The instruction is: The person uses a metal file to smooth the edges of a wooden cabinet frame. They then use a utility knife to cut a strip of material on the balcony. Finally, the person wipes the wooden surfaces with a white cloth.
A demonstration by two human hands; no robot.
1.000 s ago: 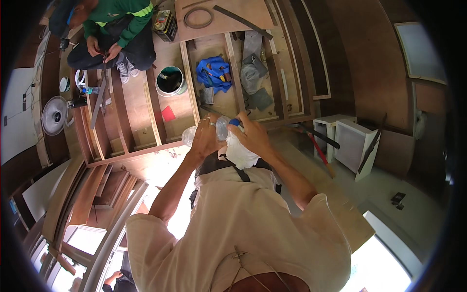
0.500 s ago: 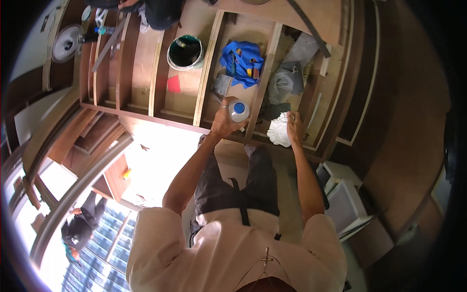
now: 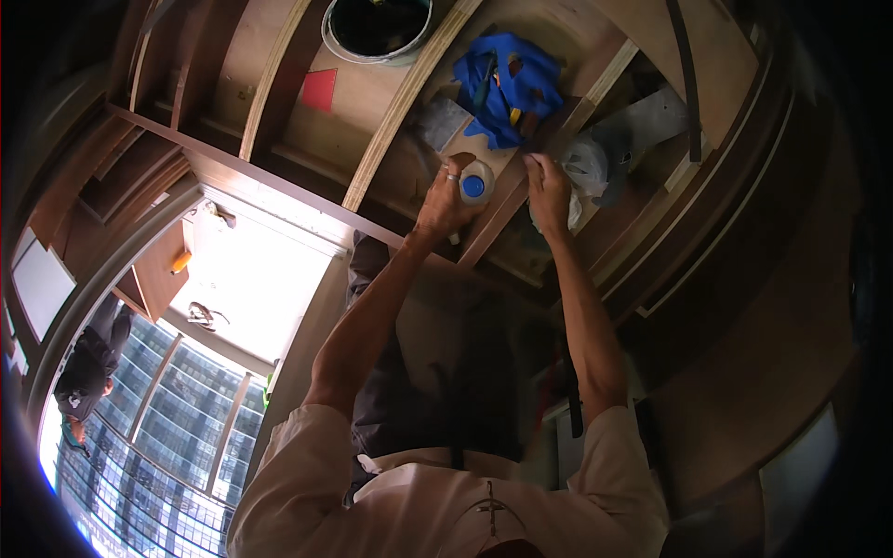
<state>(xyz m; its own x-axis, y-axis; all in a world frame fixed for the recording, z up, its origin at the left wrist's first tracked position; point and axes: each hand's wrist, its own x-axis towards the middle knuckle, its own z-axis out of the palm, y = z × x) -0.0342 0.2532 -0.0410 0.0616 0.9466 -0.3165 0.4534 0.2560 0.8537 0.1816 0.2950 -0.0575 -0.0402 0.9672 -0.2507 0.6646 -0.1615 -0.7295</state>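
My left hand [image 3: 446, 202], a ring on one finger, is closed around a translucent bottle with a blue cap [image 3: 473, 186], held upright over a compartment of the wooden frame. My right hand [image 3: 551, 192] is to its right, beside a wooden divider [image 3: 507, 206], fingers pinched together. A crumpled white cloth [image 3: 574, 212] shows at the edges of that hand, mostly hidden beneath it. Just beyond the bottle, a blue cloth bag [image 3: 510, 93] with hand tools on it lies in the same compartment.
A dark-bottomed bucket [image 3: 409, 59] and a red card [image 3: 320, 89] are in the compartment to the left. Clear plastic bag [image 3: 584, 163] lies right of the divider. Raised wooden slats [image 3: 409, 107] separate the compartments. Another person [image 3: 88, 363] is far left, near large windows.
My view has shifted, and the scene looks darker. My right hand has come closer to the bottle and now covers most of the white cloth. My left hand still holds the bottle.
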